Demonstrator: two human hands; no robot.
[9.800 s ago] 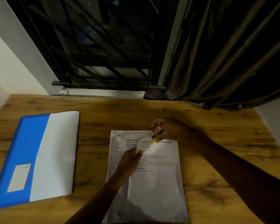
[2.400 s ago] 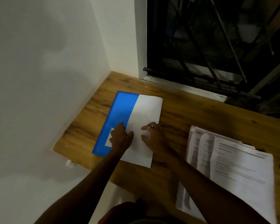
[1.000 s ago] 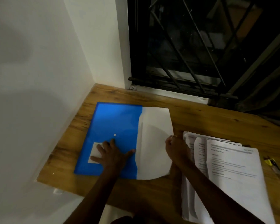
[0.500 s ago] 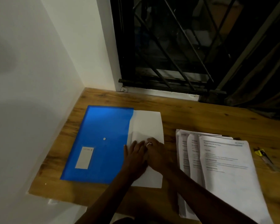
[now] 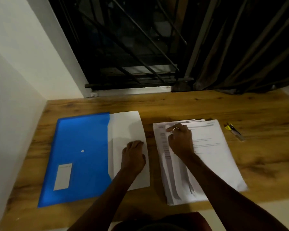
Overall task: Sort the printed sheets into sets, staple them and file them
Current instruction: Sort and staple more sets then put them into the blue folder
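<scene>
Filing looks begun but far from finished. A blue folder [image 5: 80,155] lies on the desk [image 5: 260,157] at 9 o'clock. A white sheet [image 5: 127,129] sticks out of its open side, which faces 3 o'clock; I take this for a set only partly slid in. The left hand [image 5: 133,157] rests on the near part of that sheet with its fingers bent and pressing down. It holds nothing that I can see.

The stack of printed sheets [image 5: 212,160] lies just beside the folder at 3 o'clock, with a strip of bare wood between them. It is stepped towards 9 o'clock, so several sets appear to be waiting. I cannot tell whether each one is stapled. The right hand [image 5: 180,140] sits on the stack's far corner at 10 o'clock, one finger stretched along the top edge and the others curled. The thumb is hidden, so I cannot tell whether it has taken hold of a set.

The small stapler [image 5: 233,130] lies apart at 2 o'clock of the stack, with no hand on it.

The stack's long axis runs from 12 to 6, leaning a little towards 5 at the near end. Its headings are at 12, so the text reads upright to the person. The folder's visible part is wider than it is deep, stretching from 9 to 3.
</scene>
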